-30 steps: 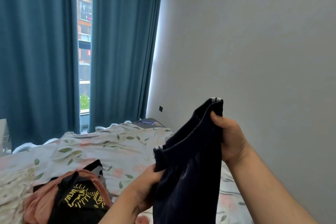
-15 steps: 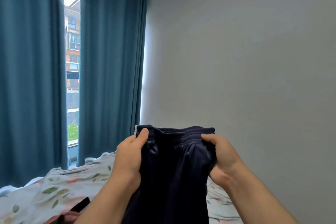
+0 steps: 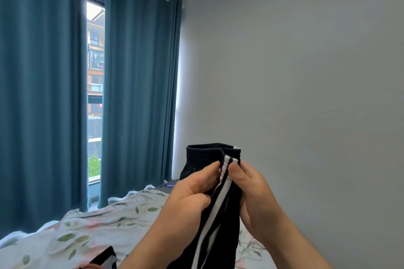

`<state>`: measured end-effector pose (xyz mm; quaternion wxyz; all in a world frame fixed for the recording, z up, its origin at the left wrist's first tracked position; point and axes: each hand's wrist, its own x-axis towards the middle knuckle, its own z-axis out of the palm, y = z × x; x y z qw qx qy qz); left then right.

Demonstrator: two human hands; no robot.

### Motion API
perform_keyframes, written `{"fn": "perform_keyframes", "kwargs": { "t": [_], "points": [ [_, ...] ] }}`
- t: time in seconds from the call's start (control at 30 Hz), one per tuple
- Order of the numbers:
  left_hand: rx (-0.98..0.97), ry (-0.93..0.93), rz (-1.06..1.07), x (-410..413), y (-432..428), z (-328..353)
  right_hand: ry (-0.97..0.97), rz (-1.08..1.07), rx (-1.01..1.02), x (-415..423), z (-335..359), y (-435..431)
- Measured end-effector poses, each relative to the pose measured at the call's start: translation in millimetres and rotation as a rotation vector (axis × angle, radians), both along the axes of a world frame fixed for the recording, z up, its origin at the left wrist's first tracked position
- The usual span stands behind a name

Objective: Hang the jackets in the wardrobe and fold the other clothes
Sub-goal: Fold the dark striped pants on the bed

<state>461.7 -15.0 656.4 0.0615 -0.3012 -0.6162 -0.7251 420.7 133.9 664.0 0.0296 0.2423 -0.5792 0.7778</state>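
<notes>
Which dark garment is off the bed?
The navy white-striped elastic-waist trousers, pinched by left hand and right hand; the other black garment lies on the floral bedsheet.

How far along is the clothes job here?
Nothing shows as done: no folded or hung clothes in view. In hand: left hand and right hand pinch the trousers at the waistband, held up unfolded. Left: folding them, plus another garment on the bed.

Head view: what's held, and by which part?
The left hand and right hand both pinch the dark striped pants just below the waistband, on either side of the white stripes.
</notes>
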Motion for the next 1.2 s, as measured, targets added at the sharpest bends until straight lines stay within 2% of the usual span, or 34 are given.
{"fn": "perform_keyframes", "kwargs": {
  "t": [0.1,0.17,0.3,0.33,0.37,0.4,0.47,0.53,0.6,0.7,0.77,0.83,0.97,1.07,1.13,1.2],
  "points": [
    [0.150,-0.128,0.053,-6,-1,-3,0.019,-0.009,0.005,-3,1,5],
    [0.172,-0.132,0.181,-8,1,-6,0.007,0.000,0.014,-6,0,6],
    [0.058,0.046,0.779,-19,-7,-13,-0.041,0.043,-0.127,-8,6,6],
    [0.007,0.012,0.796,-22,-11,-14,-0.037,0.073,-0.150,-8,10,6],
    [-0.031,-0.074,0.662,-25,-14,-13,-0.034,0.108,-0.159,-8,14,6],
    [-0.038,-0.174,0.439,-27,-16,-12,-0.033,0.145,-0.156,-9,18,7],
    [0.033,-0.338,0.066,-30,-17,-13,-0.027,0.219,-0.149,-10,23,7],
    [0.156,-0.353,-0.059,-34,-17,-13,-0.020,0.285,-0.132,-14,26,10],
    [0.243,-0.289,-0.012,-38,-18,-11,0.011,0.240,-0.018,-18,34,17],
    [0.268,-0.129,0.147,-40,-24,-3,0.065,-0.040,0.378,-21,51,29],
    [0.254,-0.054,0.146,-38,-28,2,0.144,-0.215,0.575,-21,61,32],
    [0.273,-0.055,0.085,-37,-31,5,0.220,-0.304,0.651,-17,68,32],
    [0.342,-0.121,0.075,-39,-35,3,0.299,-0.339,0.793,-8,71,32],
    [0.265,-0.108,0.190,-40,-30,0,0.293,-0.255,1.049,-2,76,31],
    [0.206,-0.087,0.234,-40,-28,-2,0.232,-0.139,1.106,-1,80,23],
    [0.178,-0.071,0.259,-39,-27,-5,0.255,-0.139,1.167,0,77,14]
  ]
}}
